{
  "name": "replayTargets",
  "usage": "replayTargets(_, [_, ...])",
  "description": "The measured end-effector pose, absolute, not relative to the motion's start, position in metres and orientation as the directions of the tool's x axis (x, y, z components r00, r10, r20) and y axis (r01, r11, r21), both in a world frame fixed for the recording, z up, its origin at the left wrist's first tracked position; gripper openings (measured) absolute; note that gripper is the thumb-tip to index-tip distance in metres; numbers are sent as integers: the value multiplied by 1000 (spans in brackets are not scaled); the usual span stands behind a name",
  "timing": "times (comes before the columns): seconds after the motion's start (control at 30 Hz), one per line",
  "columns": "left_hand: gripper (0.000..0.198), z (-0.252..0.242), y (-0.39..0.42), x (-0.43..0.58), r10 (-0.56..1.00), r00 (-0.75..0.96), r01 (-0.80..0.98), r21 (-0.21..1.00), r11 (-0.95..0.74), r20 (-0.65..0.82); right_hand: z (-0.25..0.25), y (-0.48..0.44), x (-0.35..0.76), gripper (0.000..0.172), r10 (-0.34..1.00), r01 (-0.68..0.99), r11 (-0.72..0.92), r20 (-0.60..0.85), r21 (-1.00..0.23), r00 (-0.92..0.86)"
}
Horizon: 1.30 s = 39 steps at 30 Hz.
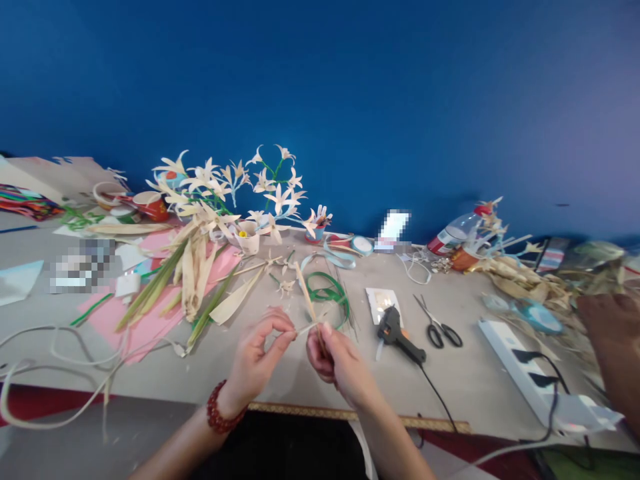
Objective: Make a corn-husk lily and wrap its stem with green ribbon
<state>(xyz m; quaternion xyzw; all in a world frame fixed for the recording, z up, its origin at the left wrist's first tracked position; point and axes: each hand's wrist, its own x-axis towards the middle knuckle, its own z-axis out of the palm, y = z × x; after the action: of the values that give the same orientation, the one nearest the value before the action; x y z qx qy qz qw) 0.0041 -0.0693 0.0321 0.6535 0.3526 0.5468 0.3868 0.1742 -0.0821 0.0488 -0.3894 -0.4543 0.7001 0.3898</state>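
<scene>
My right hand [341, 365] is closed around a slim tan stick [305, 292] that points up and away from me. Between thumb and fingertips, my left hand [260, 357] pinches one end of a thin pale strip [305, 327]. That strip runs across to the stick at my right fingertips; whether it wraps around the stick is too small to tell. Just beyond my right hand lies a loop of green ribbon [345, 303]. Small pale star-shaped flowers [286, 287] and a flat dried husk piece [235, 300] rest past my left hand.
Right of my hands are a black glue gun [400, 337], scissors [436, 327] and a white power strip [515, 373]. Corn husks [195, 273] on pink paper [145, 337] and husk flowers [205, 177] stand left. Another person's arm [610, 353] is at far right.
</scene>
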Motion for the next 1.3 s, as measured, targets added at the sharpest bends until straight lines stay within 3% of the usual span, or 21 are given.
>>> replayTargets(0.13, [11,38,-71,9,851,157,91,851,-518,501,44,-83,166,54,964,142,47,8,-989,-267])
replayTargets(0.2, [12,40,-71,10,852,168,88,854,-513,495,44,-84,165,52,959,204,108,48,-973,-279])
replayTargets(0.3, [14,39,-73,10,897,182,37,909,-415,403,46,-85,165,51,943,127,27,-17,-992,-333])
replayTargets(0.4, [16,35,-75,11,931,203,-38,952,-304,305,47,-84,169,49,899,-82,-199,-148,-977,-412])
replayTargets(0.53, [15,30,-72,7,912,197,-37,933,-358,359,51,-83,185,47,762,-354,-519,-235,-778,-603])
replayTargets(0.6, [13,27,-69,2,906,158,19,916,-400,392,54,-81,196,48,735,-422,-579,-221,-697,-642])
replayTargets(0.7, [12,24,-66,-3,904,110,61,905,-420,412,54,-80,203,47,848,-430,-458,-236,-779,-475])
replayTargets(0.83, [10,28,-68,1,866,113,105,861,-498,487,42,-84,184,45,929,-112,-252,-209,-961,-305])
replayTargets(0.97, [12,36,-71,7,840,185,155,829,-537,510,34,-85,162,54,969,102,3,-22,-995,-245])
replayTargets(1.03, [13,38,-72,7,850,201,137,845,-517,487,35,-84,159,56,959,68,-27,-45,-997,-280])
replayTargets(1.17, [13,34,-73,2,884,266,31,914,-406,384,41,-84,166,52,867,-175,-317,-211,-932,-451])
replayTargets(1.3, [11,24,-73,-9,919,275,34,952,-304,284,44,-82,175,52,900,-235,-318,-215,-918,-379])
